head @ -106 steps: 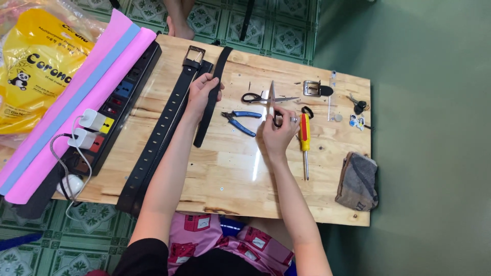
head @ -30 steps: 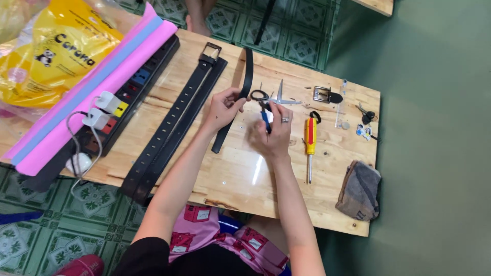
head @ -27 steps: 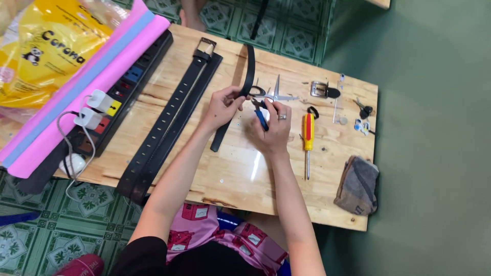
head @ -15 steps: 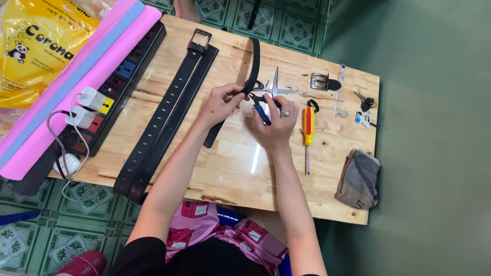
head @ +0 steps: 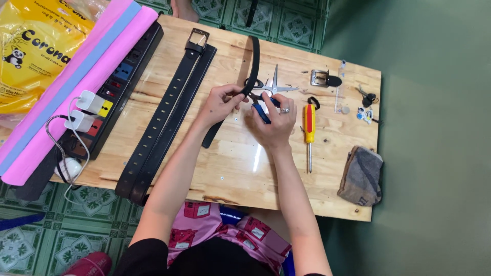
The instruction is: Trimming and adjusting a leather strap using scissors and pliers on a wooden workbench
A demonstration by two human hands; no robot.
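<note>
A: What are the hands doing at the bench [head: 286, 179]?

B: The left hand [head: 219, 104] pinches the narrow black strap [head: 244, 87] between thumb and fingers, lifting its middle just off the wood. The right hand [head: 273, 116] is closed around the blue-handled pliers [head: 262, 110], its nose right at the strap where the left hand grips it.

A: That differs from a few seconds ago?

B: Yes. Then the left hand lay flat on the strap and the right was over by the tools. Now both have come together on the strap, so I judge the work has passed from picking a tool to using it on the strap.

A: What lies around the strap?

B: Just right of it, the scissors [head: 273, 87]; beyond them a metal buckle [head: 320, 78] and a yellow-and-red screwdriver [head: 308, 122]. Left of the strap lie two wide belts [head: 169, 112], then a power strip [head: 120, 84].
</note>
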